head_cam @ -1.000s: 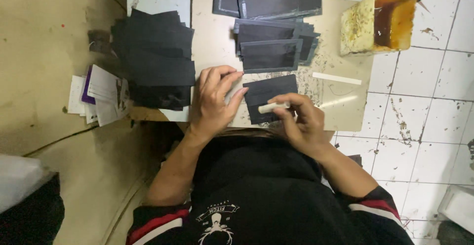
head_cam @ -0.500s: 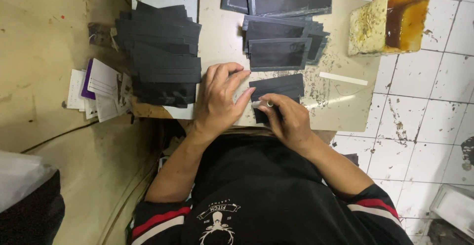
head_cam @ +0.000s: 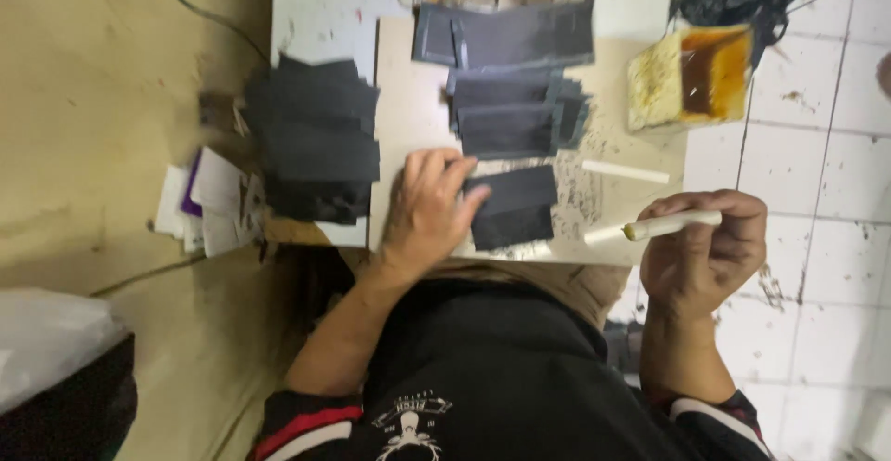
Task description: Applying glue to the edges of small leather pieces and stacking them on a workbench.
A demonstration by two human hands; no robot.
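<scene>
right grip (head_cam: pixel 703 255) holds white stick (head_cam: pixel 670 225) lengthwise, tip pointing left.

1. We count two hands: our left hand (head_cam: pixel 429 203) and our right hand (head_cam: pixel 703 252).
2. We see two white sticks (head_cam: pixel 625 171), one held.
3. We see one glue tub (head_cam: pixel 691 76).
4. We see two dark-piece stacks (head_cam: pixel 316 141).

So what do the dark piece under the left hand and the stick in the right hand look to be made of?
The dark piece under the left hand looks like thin matte sheet, leather or stiff fabric perhaps: it lies flat, with no shine. The stick gripped in the right hand looks like pale plastic or wood, smooth, with a yellowish smeared tip, likely glue.
</scene>
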